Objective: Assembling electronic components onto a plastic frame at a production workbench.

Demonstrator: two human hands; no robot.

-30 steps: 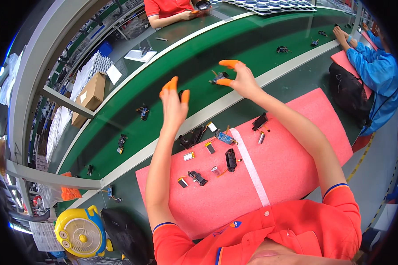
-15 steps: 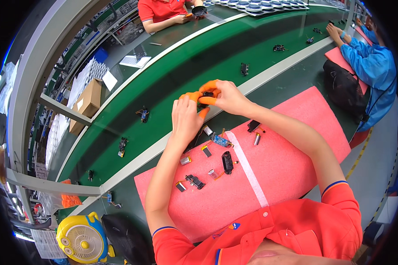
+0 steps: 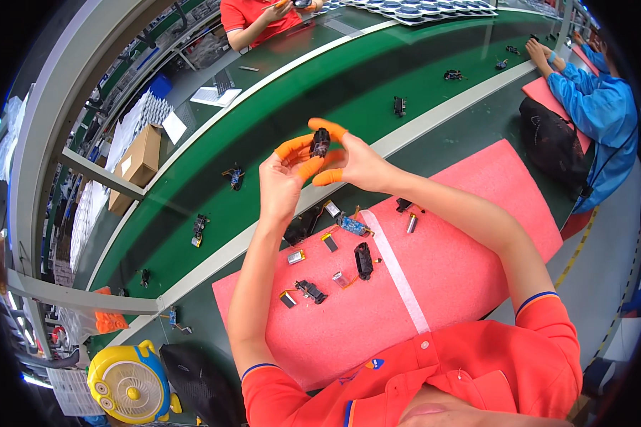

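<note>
In front of me, over the green conveyor belt, I hold up a small black plastic part (image 3: pixel 320 143) with wiring inside it. My left hand (image 3: pixel 283 178) grips its left and lower side with finger and thumb. The index finger of my right hand (image 3: pixel 360 161) rests against its top, while the right thumb stretches out below, apart from it. Orange finger cots cover several fingertips. Nearest below are a blue circuit board (image 3: pixel 354 225), small silver batteries (image 3: pixel 295 257) and black housings (image 3: pixel 364 261) on a pink foam mat (image 3: pixel 456 235).
The green belt (image 3: pixel 278 185) carries several small assemblies (image 3: pixel 399 106). A pale rail (image 3: pixel 434 128) borders it. At the left stand a yellow fan (image 3: pixel 132 391) and a cardboard box (image 3: pixel 137 167). Across sits a person in red (image 3: pixel 256 25); a person in blue (image 3: pixel 598 107) works at the right.
My hands have shifted slightly left and opened around the black part, bringing it into view. Assemblies on the belt have moved a little right and away. The person across has raised their hands.
</note>
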